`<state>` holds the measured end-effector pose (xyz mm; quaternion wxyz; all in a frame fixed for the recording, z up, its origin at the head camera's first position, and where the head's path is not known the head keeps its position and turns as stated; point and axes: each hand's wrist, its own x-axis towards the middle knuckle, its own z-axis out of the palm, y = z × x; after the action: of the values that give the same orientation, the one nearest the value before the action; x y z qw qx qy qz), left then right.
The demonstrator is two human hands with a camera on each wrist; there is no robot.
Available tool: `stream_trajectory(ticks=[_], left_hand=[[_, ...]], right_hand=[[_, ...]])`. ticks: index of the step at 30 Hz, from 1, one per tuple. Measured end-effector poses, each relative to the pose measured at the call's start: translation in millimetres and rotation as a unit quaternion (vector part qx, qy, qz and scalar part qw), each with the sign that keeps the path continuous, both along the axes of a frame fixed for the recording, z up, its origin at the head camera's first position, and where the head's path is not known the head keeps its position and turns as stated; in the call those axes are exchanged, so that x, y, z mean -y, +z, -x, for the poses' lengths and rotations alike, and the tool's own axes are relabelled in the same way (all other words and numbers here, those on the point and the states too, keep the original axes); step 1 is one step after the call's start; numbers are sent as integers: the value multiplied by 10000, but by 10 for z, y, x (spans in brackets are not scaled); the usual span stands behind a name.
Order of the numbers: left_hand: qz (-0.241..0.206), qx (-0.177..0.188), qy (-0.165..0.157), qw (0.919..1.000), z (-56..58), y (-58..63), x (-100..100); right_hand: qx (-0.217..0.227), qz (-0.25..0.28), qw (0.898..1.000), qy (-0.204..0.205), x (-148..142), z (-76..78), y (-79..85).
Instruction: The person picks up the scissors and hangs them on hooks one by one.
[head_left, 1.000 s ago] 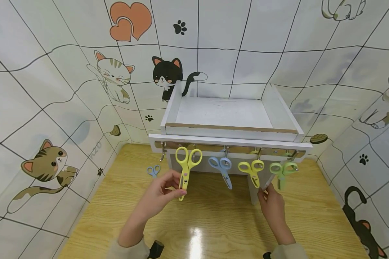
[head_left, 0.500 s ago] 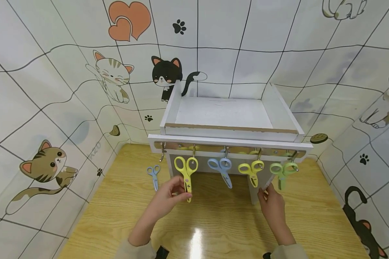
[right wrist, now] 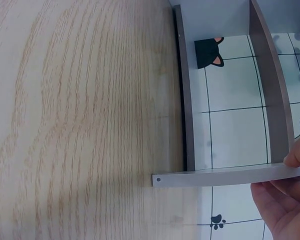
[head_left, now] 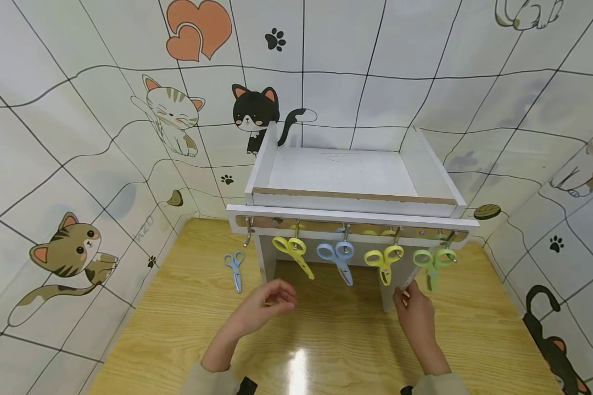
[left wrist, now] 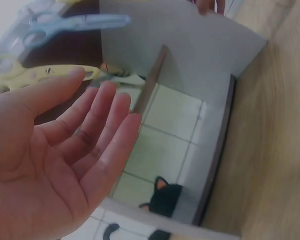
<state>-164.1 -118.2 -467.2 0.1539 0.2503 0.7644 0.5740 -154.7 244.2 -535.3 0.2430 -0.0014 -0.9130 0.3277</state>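
Nearest my left hand (head_left: 264, 307), yellow scissors (head_left: 295, 254) hang aslant by one finger loop from a hook. The fingers are loosely bent with nothing in them, below the scissors; in the left wrist view the palm (left wrist: 40, 195) faces the camera. Farther right along the hook rail hang blue scissors (head_left: 337, 260), another yellow pair (head_left: 384, 262) and green scissors (head_left: 432, 266). My right hand (head_left: 416, 318) pinches the front edge of the white rack's right side panel (right wrist: 225, 176) between thumb and fingers. The leftmost hook (head_left: 248, 231) is bare.
A second blue pair of scissors (head_left: 234, 270) lies on the wooden table (head_left: 326, 345), left of the rack. The white rack (head_left: 356, 213) has an open tray top (head_left: 341, 170) and stands against a cat-patterned wall covering (head_left: 361, 66).
My left hand held the yellow scissors by the blades, brought them right and down onto the hook, then let go and dropped slightly. They now hang tilted. The right hand stays put.
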Motion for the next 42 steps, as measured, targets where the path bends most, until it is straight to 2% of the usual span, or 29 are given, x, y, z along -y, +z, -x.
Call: stream_trajectory(ticks=[11, 18, 20, 24, 29, 32, 37, 42], left_hand=[[78, 432, 472, 9979, 200, -339, 343], [237, 636, 870, 9939, 304, -450, 565], [283, 671, 1103, 9912, 327, -479, 610], [342, 778, 1770, 9805, 369, -564, 673], [495, 912, 2689, 9576, 425, -743, 717], [672, 905, 3077, 9448, 458, -857, 744], [1067, 818, 3417, 9301, 512, -991, 781], [1758, 680, 3493, 9178, 559, -1048, 799]], right_hand=[[-37, -25, 10000, -13, 6, 2, -4], [-2, 9, 10000, 3, 2, 7, -9], [-4, 20, 10000, 10, 2, 9, -11], [-21, 33, 10000, 14, 1, 10, -15], [-1, 40, 10000, -38, -1, 6, -16], [4, 32, 10000, -33, -3, 5, -16], [-44, 24, 10000, -15, -7, 1, -20], [-25, 18, 10000, -39, -3, 3, -19]])
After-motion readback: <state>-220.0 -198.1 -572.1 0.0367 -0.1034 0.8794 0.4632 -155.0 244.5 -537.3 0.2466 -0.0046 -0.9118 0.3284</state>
